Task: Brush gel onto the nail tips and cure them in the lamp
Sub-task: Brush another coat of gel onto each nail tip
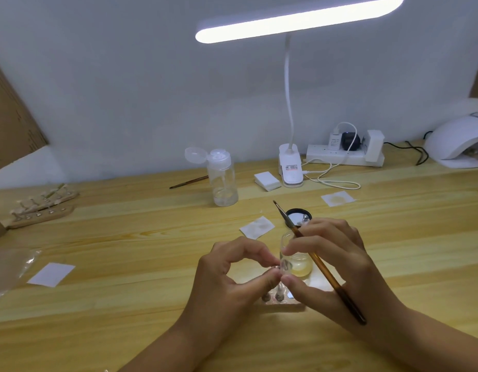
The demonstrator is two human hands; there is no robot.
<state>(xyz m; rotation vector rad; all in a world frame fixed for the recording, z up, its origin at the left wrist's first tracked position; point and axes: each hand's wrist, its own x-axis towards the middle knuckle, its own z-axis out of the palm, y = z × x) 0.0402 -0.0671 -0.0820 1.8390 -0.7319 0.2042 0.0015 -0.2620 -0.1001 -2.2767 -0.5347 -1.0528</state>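
My left hand (232, 275) pinches a small nail tip on its stand (282, 265) between thumb and forefinger, just above a small wooden holder block (283, 300) with pegs. My right hand (331, 267) touches the same tip with thumb and forefinger while a brown-handled gel brush (317, 260) lies gripped across its fingers, bristles pointing up and away. An open glass gel jar (298, 260) with yellowish gel stands right behind the fingers; its black lid (298, 216) lies farther back. The white curing lamp (459, 140) sits at the far right.
Wooden racks of nail tips (42, 206) lie at the far left. A clear pump bottle (222, 181), a second brush (189, 182), cotton pads (267, 181), used wipes (257, 227), a desk lamp clip base (290, 167) and a power strip (345, 153) stand behind. Paper (51, 274) lies left.
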